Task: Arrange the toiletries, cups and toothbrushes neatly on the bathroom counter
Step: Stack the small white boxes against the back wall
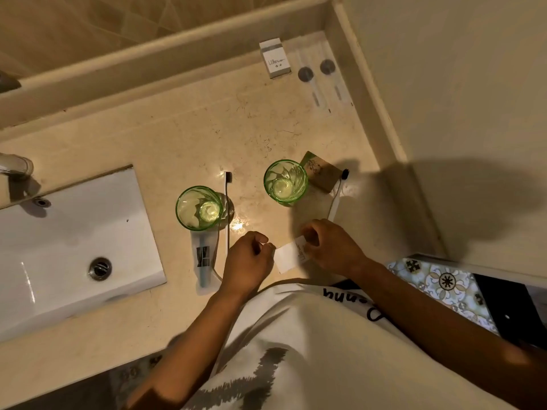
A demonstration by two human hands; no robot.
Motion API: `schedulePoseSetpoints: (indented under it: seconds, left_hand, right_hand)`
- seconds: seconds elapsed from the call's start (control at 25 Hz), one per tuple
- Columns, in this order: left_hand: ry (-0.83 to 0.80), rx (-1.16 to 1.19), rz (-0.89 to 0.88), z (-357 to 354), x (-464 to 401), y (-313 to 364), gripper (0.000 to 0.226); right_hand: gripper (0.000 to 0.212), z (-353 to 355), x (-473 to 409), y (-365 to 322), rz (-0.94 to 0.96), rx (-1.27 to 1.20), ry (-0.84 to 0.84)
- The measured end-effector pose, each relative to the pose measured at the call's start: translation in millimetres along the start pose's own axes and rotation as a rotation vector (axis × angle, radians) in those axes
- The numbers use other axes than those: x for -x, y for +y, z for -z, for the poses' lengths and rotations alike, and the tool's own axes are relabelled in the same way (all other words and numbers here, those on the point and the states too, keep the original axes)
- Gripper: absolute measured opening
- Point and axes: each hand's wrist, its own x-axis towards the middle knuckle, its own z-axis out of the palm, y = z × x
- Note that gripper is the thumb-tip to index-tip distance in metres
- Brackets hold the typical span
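Note:
Two green glass cups stand on the beige counter (183,137): the left cup (199,208) and the right cup (286,181). A dark-bristled toothbrush (227,208) lies right of the left cup, and a small toothpaste tube (203,258) lies in front of it. A second toothbrush (337,193) lies right of the right cup, beside a brown soap box (321,171). My left hand (247,261) and my right hand (331,247) both pinch a small white packet (291,255) just above the counter's front edge.
A white box (274,58) and two clear wrapped sachets (322,75) lie in the far right corner. The white sink (59,241) with its drain is at the left, a tap (14,165) behind it. A raised ledge borders the counter at back and right.

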Motion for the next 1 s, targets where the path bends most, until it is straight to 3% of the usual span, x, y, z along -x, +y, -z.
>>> schedulePoseSetpoints:
  seconds: [0.16, 0.24, 0.44, 0.8, 1.0]
  left_hand:
    - [-0.081, 0.018, 0.033, -1.1, 4.5, -5.9, 0.028]
    - [-0.106, 0.15, 0.111, -0.8, 6.5, -4.2, 0.021]
    - [-0.037, 0.465, 0.202, 16.5, 12.4, 13.2, 0.03]
    - [-0.135, 0.721, 0.157, 54.2, -4.7, 65.0, 0.011]
    - [-0.085, 0.784, 0.097, 65.1, -44.9, 100.6, 0.016]
  right_hand:
    - [0.031, -8.8, 6.0, -6.8, -0.028, 0.079, 0.021]
    - [0.034, -7.8, 7.0, -11.5, -0.023, 0.041, 0.031]
    - [0.028, 13.7, 8.3, -34.0, 0.051, -0.163, 0.115]
    - [0.011, 62.8, -27.9, -83.7, 0.214, -0.495, 0.284]
    - [0.027, 78.7, -67.5, -93.0, 0.142, -0.523, 0.296]
